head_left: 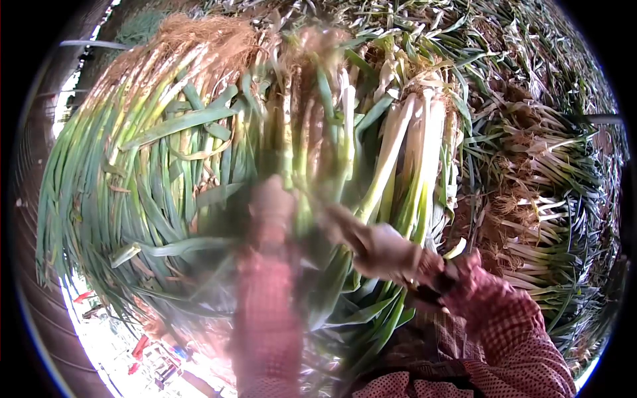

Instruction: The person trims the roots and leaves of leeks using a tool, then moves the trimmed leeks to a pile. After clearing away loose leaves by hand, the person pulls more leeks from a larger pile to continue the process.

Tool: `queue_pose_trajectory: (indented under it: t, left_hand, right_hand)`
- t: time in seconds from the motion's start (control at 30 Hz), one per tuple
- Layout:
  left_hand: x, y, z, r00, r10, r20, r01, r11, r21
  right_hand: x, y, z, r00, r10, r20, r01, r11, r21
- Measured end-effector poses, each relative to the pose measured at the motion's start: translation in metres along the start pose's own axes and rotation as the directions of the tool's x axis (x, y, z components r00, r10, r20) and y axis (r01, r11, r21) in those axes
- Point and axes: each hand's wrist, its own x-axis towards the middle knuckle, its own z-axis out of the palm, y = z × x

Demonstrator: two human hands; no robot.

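Note:
Long green onions with white stems and brown roots lie in a large pile (pixel 159 159) across the left and centre. My left hand (pixel 272 199), blurred by motion, is over the stalks at the centre; its fingers cannot be made out. To its right, my right hand (pixel 371 245) reaches in from the lower right, its fingers stretched toward the blurred stalks, and what it holds, if anything, is unclear. Thick white stems (pixel 421 146) stand out just above and right of my right hand. Both sleeves are red and checked.
More onions (pixel 531 219) lie in a row at the right, roots toward the pile. Loose leaves and stalks (pixel 531 53) cover the ground at the upper right. A ridged dark wall (pixel 33 219) curves along the left edge. Red objects (pixel 139 346) lie in bright light at the lower left.

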Motion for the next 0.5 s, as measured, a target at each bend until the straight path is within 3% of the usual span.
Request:
queue_pose_trajectory:
  t: [0.07, 0.13, 0.17, 0.27, 0.3, 0.37, 0.5]
  left_hand:
    - [-0.019, 0.002, 0.002, 0.99, 0.067, -0.123, -0.056, 0.994, 0.089]
    - [-0.018, -0.013, 0.006, 0.999, 0.024, -0.023, -0.026, 0.996, -0.09]
    - [-0.013, -0.022, 0.013, 0.998, 0.034, -0.053, -0.04, 0.994, -0.106]
    - [-0.016, -0.023, 0.005, 0.999, 0.014, 0.031, -0.01, 0.989, -0.147]
    - [-0.02, -0.022, 0.005, 1.0, -0.002, 0.005, 0.003, 0.994, -0.109]
    - [-0.021, -0.03, 0.012, 0.998, 0.037, -0.046, -0.043, 0.988, -0.146]
    - [-0.035, -0.023, 0.006, 0.995, 0.086, -0.041, -0.092, 0.973, -0.21]
  right_hand:
    - [0.0, 0.025, 0.014, 0.984, -0.16, -0.079, 0.16, 0.987, -0.001]
    - [0.004, 0.006, 0.0, 0.991, -0.03, -0.132, 0.025, 0.999, -0.038]
    - [0.011, 0.009, 0.004, 0.997, -0.001, -0.076, -0.008, 0.994, -0.113]
    - [0.006, -0.012, 0.008, 0.999, -0.014, -0.045, 0.008, 0.991, -0.132]
    - [0.015, -0.013, 0.008, 0.996, -0.004, -0.094, -0.001, 0.999, -0.053]
    - [0.051, -0.016, 0.003, 0.99, 0.057, -0.132, -0.067, 0.995, -0.072]
    - [0.119, -0.026, -0.02, 0.964, -0.039, -0.263, 0.026, 0.998, -0.051]
